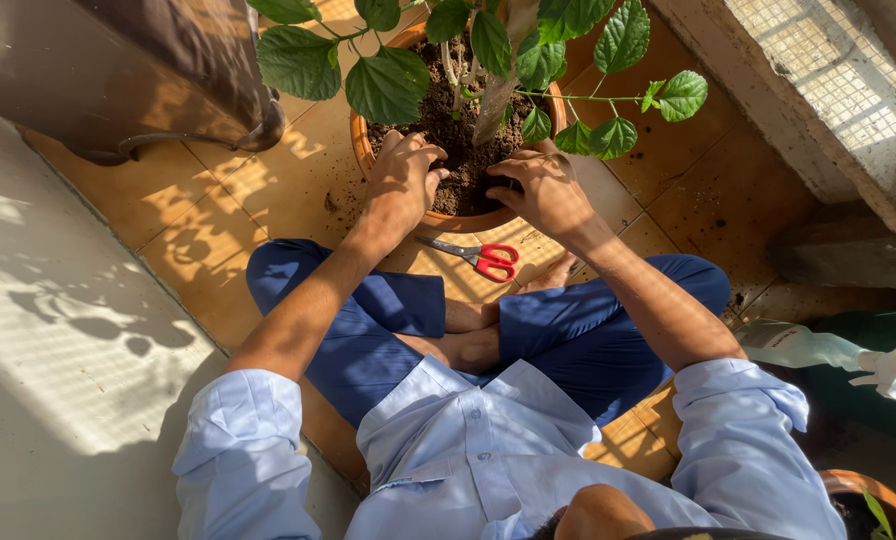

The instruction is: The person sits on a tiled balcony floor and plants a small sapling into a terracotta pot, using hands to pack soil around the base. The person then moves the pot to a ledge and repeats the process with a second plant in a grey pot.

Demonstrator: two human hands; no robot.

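A terracotta pot (360, 148) stands on the tiled floor in front of me, filled with dark soil (460, 150) and a leafy green plant (488, 50). My left hand (403, 180) rests on the near left rim, fingers curled into the soil. My right hand (543, 190) presses into the soil at the near right rim, fingers bent. Whether either hand grips soil is unclear. Red-handled scissors (480, 256) lie shut on the floor between the pot and my crossed legs.
A spray bottle (828, 352) lies at my right by a green object. Another terracotta pot (873, 495) sits at the bottom right. A brown curved object (148, 80) stands at the upper left. A concrete ledge (798, 90) runs along the right.
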